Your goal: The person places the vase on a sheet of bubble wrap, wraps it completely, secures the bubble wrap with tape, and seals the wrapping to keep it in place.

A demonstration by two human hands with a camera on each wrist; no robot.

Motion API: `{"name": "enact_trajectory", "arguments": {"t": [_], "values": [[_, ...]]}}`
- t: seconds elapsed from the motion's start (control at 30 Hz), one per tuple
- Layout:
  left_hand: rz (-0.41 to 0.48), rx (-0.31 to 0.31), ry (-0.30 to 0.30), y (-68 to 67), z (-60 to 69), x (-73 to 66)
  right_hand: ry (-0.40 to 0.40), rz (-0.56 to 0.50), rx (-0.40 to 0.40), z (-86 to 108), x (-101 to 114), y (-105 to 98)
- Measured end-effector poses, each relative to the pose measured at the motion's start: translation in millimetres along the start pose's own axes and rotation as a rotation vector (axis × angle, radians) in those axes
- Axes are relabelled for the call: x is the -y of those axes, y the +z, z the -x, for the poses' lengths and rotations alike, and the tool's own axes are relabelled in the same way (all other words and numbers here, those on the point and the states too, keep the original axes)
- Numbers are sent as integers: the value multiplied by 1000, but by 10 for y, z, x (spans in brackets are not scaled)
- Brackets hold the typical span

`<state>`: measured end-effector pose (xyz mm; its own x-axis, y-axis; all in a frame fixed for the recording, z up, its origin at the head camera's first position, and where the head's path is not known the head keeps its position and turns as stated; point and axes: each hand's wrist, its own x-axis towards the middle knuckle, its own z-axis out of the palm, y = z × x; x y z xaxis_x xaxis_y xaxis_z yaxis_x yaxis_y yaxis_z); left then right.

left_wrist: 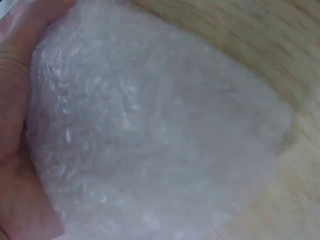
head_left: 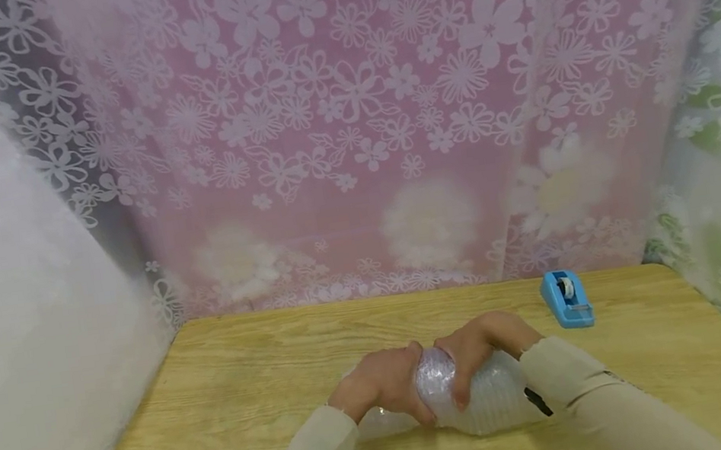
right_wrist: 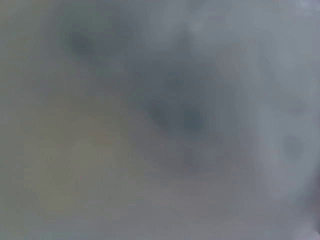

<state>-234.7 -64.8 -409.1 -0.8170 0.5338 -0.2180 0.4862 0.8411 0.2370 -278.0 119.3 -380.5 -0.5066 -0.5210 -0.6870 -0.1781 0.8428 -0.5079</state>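
Both hands grip a bundle of clear bubble wrap (head_left: 495, 398) low over the wooden table. My left hand (head_left: 390, 386) is on its left part, the thumb on the near side. To the right, my right hand (head_left: 478, 347) holds the middle from above, fingers over the far side and thumb nearer. In the left wrist view the bubble wrap (left_wrist: 150, 130) fills most of the picture, beside the left hand (left_wrist: 20, 110). Whether anything lies inside the wrap I cannot tell. The right wrist view is too blurred to make out more than grey, close-up material.
A blue tape dispenser (head_left: 566, 300) with a roll of tape stands at the table's back right. The wooden table (head_left: 251, 379) ends against a pink floral curtain (head_left: 335, 144). Pale sheets hang along the left and right sides.
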Motion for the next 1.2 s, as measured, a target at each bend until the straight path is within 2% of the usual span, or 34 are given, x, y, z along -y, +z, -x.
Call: {"name": "enact_trajectory", "arguments": {"t": [0.2, 0.37, 0.53, 0.63, 0.9, 1.07, 1.2], "values": [[46, 45, 11, -11, 23, -19, -20, -25, 88, 24, 2, -5], [33, 56, 2, -28, 16, -19, -43, -3, 69, 32, 0, -5], [-4, 54, -4, -36, 4, -36, -87, 51, 3, 43, -21, 31], [-8, 54, -11, -38, 8, -53, -110, 90, -57, 60, -29, 69], [-45, 69, -40, -44, -7, -80, -155, 278, -315, 245, 37, 259], [-28, 87, -56, -56, -19, -87, -213, 413, -464, 346, 79, 419], [-26, 89, -69, -66, -19, -107, -229, 467, -545, 379, 62, 536]]}}
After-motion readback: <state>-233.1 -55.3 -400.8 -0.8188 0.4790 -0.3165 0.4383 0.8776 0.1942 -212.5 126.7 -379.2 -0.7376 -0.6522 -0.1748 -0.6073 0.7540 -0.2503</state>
